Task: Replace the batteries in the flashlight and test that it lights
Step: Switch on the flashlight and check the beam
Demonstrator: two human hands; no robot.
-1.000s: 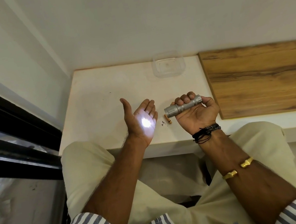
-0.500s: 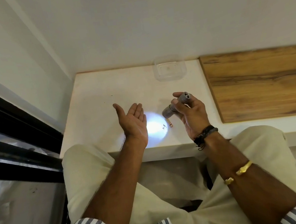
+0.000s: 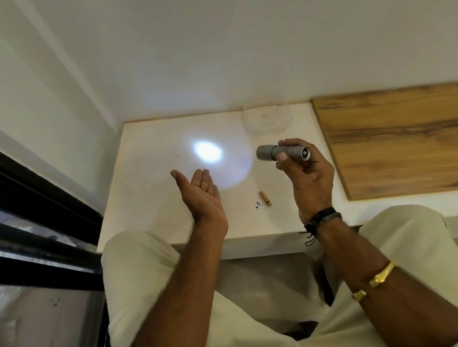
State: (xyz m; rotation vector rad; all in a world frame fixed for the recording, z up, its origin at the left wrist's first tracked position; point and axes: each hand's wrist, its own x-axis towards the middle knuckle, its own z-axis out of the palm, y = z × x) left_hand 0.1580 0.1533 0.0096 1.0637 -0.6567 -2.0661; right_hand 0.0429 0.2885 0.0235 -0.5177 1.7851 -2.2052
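Note:
My right hand (image 3: 312,182) grips a small grey flashlight (image 3: 283,153), held above the white ledge (image 3: 145,143) with its head pointing left. It is lit: a bright white spot (image 3: 208,152) falls on the ledge, ringed by a fainter glow. My left hand (image 3: 202,198) hovers open, palm up and fingers together, just below and left of the beam, holding nothing. A small gold-coloured battery (image 3: 265,198) lies on the ledge between my hands, with a few dark specks (image 3: 257,205) beside it.
A clear plastic container (image 3: 267,118) sits at the back of the ledge against the wall. A wooden panel (image 3: 409,138) covers the ledge to the right. A dark window frame (image 3: 21,200) runs along the left. My knees are under the ledge's front edge.
The beam has moved off my left palm, across the ledge, to a spot farther back. My right hand has lifted and turned the flashlight level. My left hand has drawn back to the left.

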